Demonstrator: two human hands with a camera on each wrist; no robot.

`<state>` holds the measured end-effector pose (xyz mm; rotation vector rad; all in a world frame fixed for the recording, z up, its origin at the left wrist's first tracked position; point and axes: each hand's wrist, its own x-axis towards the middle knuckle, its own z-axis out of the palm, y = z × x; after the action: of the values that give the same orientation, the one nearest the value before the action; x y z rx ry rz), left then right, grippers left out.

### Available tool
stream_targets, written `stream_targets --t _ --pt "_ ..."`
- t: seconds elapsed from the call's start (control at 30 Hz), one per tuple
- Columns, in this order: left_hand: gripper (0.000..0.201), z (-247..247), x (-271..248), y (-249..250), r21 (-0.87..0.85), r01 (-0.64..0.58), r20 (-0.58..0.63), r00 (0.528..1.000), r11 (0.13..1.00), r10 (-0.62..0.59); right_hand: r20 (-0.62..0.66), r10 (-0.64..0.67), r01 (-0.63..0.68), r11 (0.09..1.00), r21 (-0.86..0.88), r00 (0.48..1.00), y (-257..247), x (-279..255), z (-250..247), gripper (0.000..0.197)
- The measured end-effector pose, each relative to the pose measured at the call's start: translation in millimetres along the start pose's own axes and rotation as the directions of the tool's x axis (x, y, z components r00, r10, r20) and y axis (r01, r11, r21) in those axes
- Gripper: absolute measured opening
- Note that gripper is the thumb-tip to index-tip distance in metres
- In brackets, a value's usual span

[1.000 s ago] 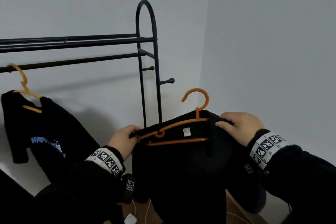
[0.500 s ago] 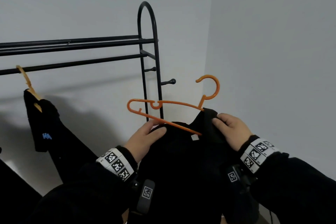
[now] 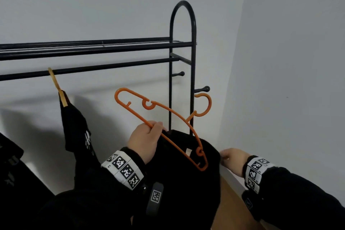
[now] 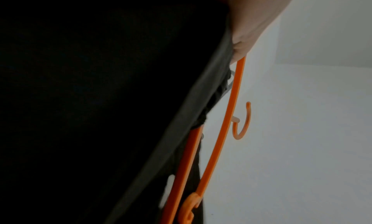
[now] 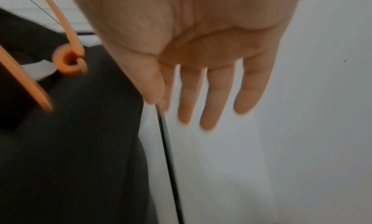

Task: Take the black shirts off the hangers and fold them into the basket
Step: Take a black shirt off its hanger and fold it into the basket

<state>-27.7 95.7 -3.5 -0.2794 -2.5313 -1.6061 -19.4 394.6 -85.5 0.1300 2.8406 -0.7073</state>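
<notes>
My left hand (image 3: 149,136) grips the lower bar of an orange hanger (image 3: 164,112), which tilts with its left end up and free of the cloth. The hanger's right end still lies in the neck of a black shirt (image 3: 183,179) that hangs down below my hand. In the left wrist view the hanger (image 4: 234,92) runs beside the shirt (image 4: 100,100). My right hand (image 3: 226,157) is just right of the shirt, and in the right wrist view its fingers (image 5: 211,97) are straight and hold nothing. A second black shirt (image 3: 74,130) hangs from a pale hanger (image 3: 56,84) on the rail.
A black clothes rack (image 3: 183,43) stands against the wall, its upright post (image 5: 167,148) close behind my hands. White walls meet in a corner at the right. Another dark garment (image 3: 9,164) is at the far left. Wooden floor (image 3: 229,209) shows below. No basket is in view.
The hanger's left end has come out of the shirt's neck and tilted up. My left hand now grips the hanger bar. My right hand has let go of the shirt and dropped to the right.
</notes>
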Motion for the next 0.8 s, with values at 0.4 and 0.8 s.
stream_targets --t 0.4,0.8 --pt "0.048 -70.6 33.9 -33.1 -0.174 0.159 -0.05 0.984 0.972 -0.17 -0.275 -0.222 0.318 0.87 0.377 0.935 -145.2 29.3 -8.6 0.027" --pt "0.011 -117.7 41.9 -60.1 0.079 0.066 0.075 0.995 0.995 -0.072 -0.484 -0.172 0.061 0.97 -0.237 0.858 -241.4 84.9 -51.0 0.037"
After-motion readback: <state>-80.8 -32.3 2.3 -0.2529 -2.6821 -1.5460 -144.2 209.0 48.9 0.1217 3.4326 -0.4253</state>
